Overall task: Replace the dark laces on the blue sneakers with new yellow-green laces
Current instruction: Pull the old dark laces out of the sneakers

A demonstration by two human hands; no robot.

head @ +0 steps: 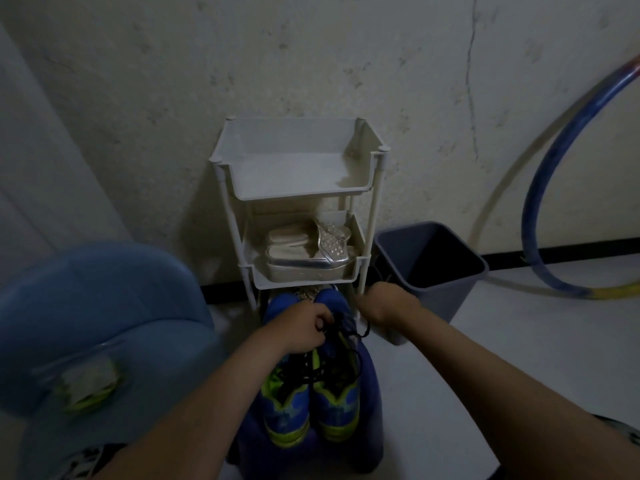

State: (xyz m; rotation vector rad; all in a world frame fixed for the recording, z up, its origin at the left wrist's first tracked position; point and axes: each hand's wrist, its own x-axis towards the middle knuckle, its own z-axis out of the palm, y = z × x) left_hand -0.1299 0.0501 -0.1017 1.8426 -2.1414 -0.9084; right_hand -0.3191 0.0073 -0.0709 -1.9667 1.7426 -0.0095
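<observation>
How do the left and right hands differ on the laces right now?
The left hand grips a bunch of dark laces directly above the blue sneakers. The right hand is out to the side, by the grey bin, and seems to hold only one strand. Both hands have curled fingers.

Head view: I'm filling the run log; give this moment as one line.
step: unlacing | left hand: grips dark laces | right hand: holds lace end | blue sneakers: side by side
</observation>
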